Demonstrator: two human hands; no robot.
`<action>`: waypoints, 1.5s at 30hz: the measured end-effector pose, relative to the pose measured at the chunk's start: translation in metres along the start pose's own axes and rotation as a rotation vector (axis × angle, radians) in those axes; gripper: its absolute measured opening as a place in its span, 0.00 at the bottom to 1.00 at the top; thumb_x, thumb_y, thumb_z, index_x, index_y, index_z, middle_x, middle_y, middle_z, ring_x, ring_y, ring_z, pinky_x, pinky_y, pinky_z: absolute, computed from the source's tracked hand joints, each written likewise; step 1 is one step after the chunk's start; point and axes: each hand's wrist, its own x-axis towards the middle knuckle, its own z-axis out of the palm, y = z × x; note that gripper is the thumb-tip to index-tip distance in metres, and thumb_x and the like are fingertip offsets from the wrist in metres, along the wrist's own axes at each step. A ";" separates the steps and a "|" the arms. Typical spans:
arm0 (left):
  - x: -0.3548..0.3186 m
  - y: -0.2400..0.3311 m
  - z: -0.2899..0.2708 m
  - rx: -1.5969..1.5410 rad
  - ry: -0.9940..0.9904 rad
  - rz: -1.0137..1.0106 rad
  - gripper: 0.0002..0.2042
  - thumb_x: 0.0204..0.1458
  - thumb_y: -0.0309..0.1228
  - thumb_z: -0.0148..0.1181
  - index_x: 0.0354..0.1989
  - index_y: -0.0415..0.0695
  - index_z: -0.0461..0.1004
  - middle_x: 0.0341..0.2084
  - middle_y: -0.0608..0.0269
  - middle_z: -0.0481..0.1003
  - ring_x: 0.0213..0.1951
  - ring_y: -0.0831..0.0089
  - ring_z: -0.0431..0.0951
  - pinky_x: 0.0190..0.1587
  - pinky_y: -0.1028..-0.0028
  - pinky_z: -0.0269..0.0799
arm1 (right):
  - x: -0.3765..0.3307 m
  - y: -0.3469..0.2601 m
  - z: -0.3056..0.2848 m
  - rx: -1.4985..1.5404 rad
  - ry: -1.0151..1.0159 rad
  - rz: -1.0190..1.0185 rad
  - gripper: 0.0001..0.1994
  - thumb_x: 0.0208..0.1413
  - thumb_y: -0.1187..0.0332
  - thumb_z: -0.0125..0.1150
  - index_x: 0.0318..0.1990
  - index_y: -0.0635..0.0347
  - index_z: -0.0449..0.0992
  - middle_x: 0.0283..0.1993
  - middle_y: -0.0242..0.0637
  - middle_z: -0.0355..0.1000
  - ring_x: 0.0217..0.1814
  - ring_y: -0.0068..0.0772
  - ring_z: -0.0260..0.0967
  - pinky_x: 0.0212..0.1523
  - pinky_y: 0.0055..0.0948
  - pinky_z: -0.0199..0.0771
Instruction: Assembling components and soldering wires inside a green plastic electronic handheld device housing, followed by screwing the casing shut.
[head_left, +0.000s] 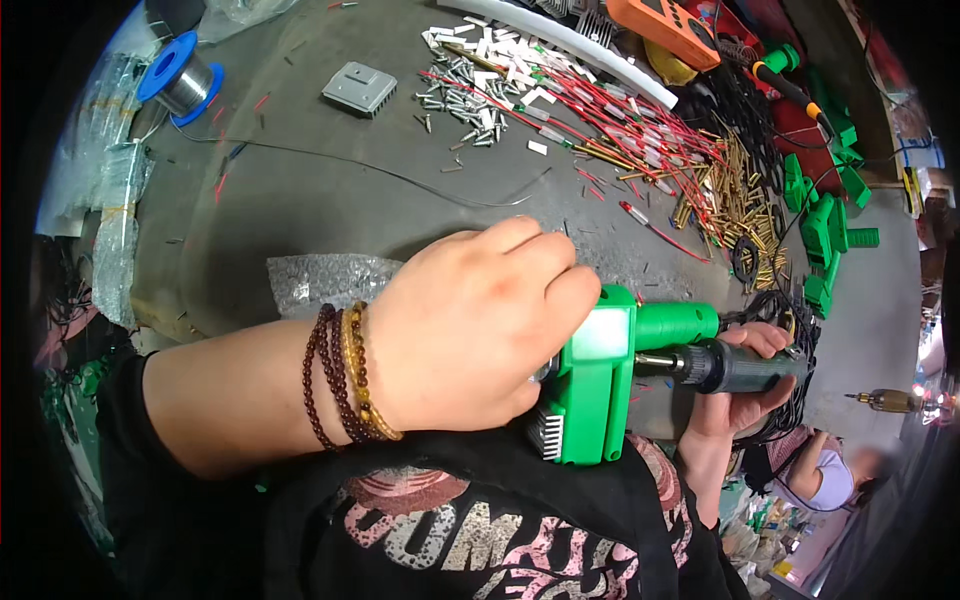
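My left hand (478, 315), with beaded bracelets on the wrist, is closed round one side of a green plastic tool housing (590, 405) close to my body. The housing has a handle-like part pointing right and a white comb-like grille at its lower left. The left fingertips are hidden behind the hand. In my right hand (722, 412) lies a dark electric screwdriver (742, 368), fingers wrapped round its body. Its bit points left at the housing's side; whether the tip touches a screw cannot be made out.
Behind lie a grey finned metal block (360, 88), loose screws (468, 95), red wires (640, 130) and brass pins (745, 200). A blue solder spool (182, 80) stands far left, bubble wrap (325, 280) nearer. Green housing parts (822, 235) lie right; a person (825, 480) sits beyond.
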 end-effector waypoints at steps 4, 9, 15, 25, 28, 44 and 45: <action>0.005 -0.006 0.002 -0.102 0.044 0.028 0.29 0.27 0.30 0.70 0.45 0.37 0.75 0.37 0.53 0.74 0.38 0.53 0.76 0.42 0.61 0.76 | 0.002 -0.001 0.001 -0.001 0.002 0.006 0.24 0.42 0.78 0.76 0.44 0.44 0.71 0.43 0.21 0.68 0.47 0.22 0.68 0.67 0.43 0.58; 0.010 -0.009 0.002 -0.144 0.059 0.043 0.27 0.27 0.30 0.69 0.43 0.37 0.76 0.35 0.52 0.74 0.36 0.53 0.77 0.41 0.60 0.76 | 0.004 -0.001 -0.004 0.017 -0.069 0.017 0.24 0.40 0.79 0.76 0.40 0.43 0.69 0.41 0.18 0.67 0.45 0.20 0.68 0.67 0.42 0.58; 0.017 -0.014 -0.001 -0.198 -0.002 0.044 0.27 0.26 0.30 0.69 0.42 0.36 0.75 0.33 0.52 0.74 0.34 0.52 0.75 0.38 0.61 0.73 | 0.010 0.004 0.000 0.035 -0.124 -0.011 0.25 0.39 0.81 0.76 0.39 0.42 0.70 0.41 0.17 0.68 0.44 0.20 0.68 0.67 0.42 0.59; 0.016 -0.012 0.000 -0.167 0.007 0.093 0.28 0.25 0.31 0.69 0.41 0.34 0.75 0.32 0.52 0.72 0.34 0.52 0.74 0.37 0.60 0.72 | 0.006 0.010 0.002 0.000 -0.125 0.055 0.23 0.40 0.79 0.75 0.36 0.41 0.68 0.41 0.16 0.66 0.46 0.18 0.65 0.70 0.40 0.54; 0.014 -0.009 0.002 -0.120 0.024 0.101 0.28 0.26 0.31 0.69 0.43 0.34 0.74 0.33 0.51 0.72 0.35 0.52 0.74 0.38 0.59 0.72 | 0.002 0.011 0.001 0.002 -0.121 0.036 0.23 0.41 0.78 0.76 0.37 0.41 0.68 0.42 0.17 0.65 0.46 0.19 0.65 0.70 0.40 0.53; 0.008 -0.001 0.003 -0.040 0.022 0.191 0.29 0.32 0.29 0.64 0.49 0.32 0.71 0.38 0.49 0.73 0.36 0.51 0.74 0.39 0.59 0.73 | -0.013 0.014 -0.002 0.059 -0.066 -0.034 0.21 0.43 0.76 0.75 0.42 0.46 0.72 0.45 0.22 0.66 0.49 0.23 0.66 0.73 0.46 0.51; 0.007 -0.001 0.003 -0.043 0.006 0.188 0.29 0.34 0.29 0.64 0.49 0.32 0.71 0.39 0.49 0.73 0.37 0.51 0.74 0.39 0.59 0.73 | -0.013 0.015 -0.002 0.059 -0.064 -0.035 0.21 0.43 0.76 0.75 0.42 0.46 0.72 0.45 0.22 0.66 0.49 0.23 0.66 0.73 0.46 0.51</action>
